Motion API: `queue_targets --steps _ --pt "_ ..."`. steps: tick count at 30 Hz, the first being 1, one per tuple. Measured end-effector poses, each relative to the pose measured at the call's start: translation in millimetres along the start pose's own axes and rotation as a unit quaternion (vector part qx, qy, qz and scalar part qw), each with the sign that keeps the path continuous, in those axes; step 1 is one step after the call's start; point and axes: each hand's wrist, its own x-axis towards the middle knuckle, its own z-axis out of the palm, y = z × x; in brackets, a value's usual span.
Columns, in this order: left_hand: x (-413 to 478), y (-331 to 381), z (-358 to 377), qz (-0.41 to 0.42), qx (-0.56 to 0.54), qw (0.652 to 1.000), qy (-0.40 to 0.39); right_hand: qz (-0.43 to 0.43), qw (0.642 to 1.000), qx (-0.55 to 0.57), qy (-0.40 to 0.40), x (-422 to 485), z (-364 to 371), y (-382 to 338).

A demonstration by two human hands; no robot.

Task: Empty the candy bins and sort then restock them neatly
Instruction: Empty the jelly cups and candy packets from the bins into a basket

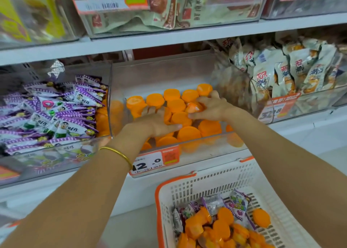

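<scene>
Resting on jelly cups [188, 134], left hand [155, 123] spread (fingertips hidden), right hand [211, 107] pinching one cup [193, 108]

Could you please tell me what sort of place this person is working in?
Most likely a shop's snack aisle: clear bins of orange jelly cups and purple candy packets, price tags on them, a plastic basket below.

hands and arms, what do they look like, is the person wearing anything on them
Both arms are bare, with no sleeves in view. The left hand and right hand wear no gloves. A thin gold bangle circles the left wrist; the right wrist is bare.
</scene>
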Motion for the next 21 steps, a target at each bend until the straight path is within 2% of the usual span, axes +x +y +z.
queue_targets --steps 4,6,10,14,21 --pt "13.8 -14.0 6.7 -0.07 0.063 0.994 0.047 -0.002 0.999 0.027 0.026 -0.8 3.6 1.3" --pt "14.5 -17.9 8.2 -0.089 0.086 0.992 0.032 -0.005 0.999 0.024 0.025 -2.6 5.9 -3.7" --pt "14.2 -22.1 18.6 -0.061 0.086 0.994 -0.026 -0.036 0.999 -0.031 0.003 -3.7 10.5 -13.4" --pt "19.7 -24.6 19.8 -0.053 0.069 0.996 -0.033 -0.028 0.996 -0.087 -0.021 -6.9 11.1 -19.1" --pt "26.4 -18.8 21.2 -0.028 0.034 0.998 -0.046 -0.036 0.995 -0.081 -0.038 10.9 15.2 -19.1"
